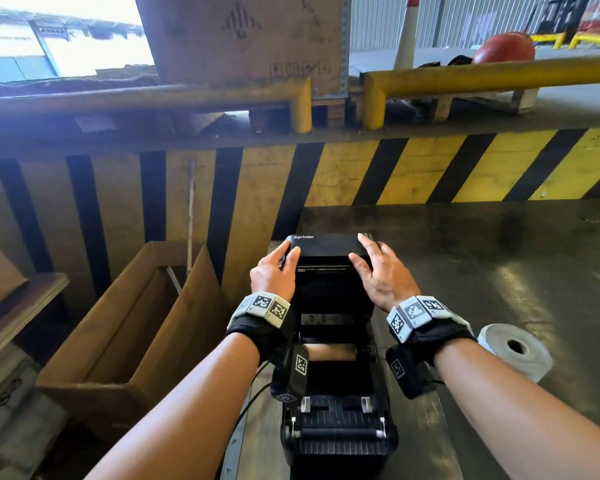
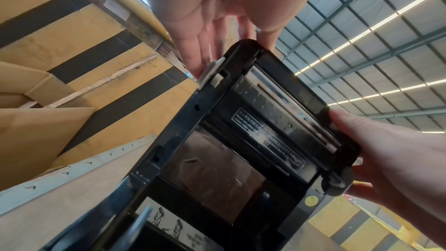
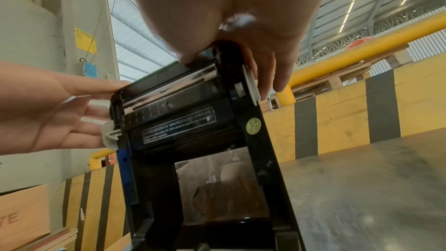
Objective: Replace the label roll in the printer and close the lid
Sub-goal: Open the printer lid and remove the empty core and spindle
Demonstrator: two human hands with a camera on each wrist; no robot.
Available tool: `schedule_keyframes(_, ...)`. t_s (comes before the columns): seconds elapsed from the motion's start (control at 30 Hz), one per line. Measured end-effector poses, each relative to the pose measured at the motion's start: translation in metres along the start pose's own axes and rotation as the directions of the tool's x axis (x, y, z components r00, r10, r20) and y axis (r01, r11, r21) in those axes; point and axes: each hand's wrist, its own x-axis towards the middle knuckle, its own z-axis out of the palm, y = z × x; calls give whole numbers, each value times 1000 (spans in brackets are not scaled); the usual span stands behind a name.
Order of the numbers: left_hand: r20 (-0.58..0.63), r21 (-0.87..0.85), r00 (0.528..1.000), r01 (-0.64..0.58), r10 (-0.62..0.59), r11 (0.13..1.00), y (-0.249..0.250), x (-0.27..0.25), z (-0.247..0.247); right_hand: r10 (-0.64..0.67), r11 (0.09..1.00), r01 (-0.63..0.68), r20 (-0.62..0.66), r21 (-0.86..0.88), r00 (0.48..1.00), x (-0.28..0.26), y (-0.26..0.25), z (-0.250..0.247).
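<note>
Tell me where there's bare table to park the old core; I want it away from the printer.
Free: the dark table right of the printer, between the striped wall and the white label roll. Crowded: the printer's left side, hard on the table edge, with the open cardboard box below.

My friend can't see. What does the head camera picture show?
Two hands, left hand and right hand, hold the raised lid of an open black printer. A white paper roll lies on the table to its right.

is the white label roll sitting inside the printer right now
No, the white label roll lies on the table to the right of the open printer.
</note>
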Motion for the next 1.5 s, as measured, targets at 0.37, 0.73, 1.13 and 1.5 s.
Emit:
schedule_keyframes(0.37, 178, 199, 980, 50, -86, 979, -51, -14, -20, 147, 985, -130, 158, -114, 976, -37, 40, -27)
schedule_keyframes(0.73, 562, 492, 818, -215, -119, 844, -107, -61, 6, 148, 980, -63, 485, -188, 862, -96, 43, 42)
schedule_keyframes(1.13, 471, 458, 881, -206, -40, 865, -101, -65, 20, 154, 983, -96, 404, -159, 902, -91, 42, 61)
schedule_keyframes(1.5, 359, 228, 912, -292, 199, 929, -26, -71, -13, -37, 999, 38, -25, 20, 999, -104, -4, -20)
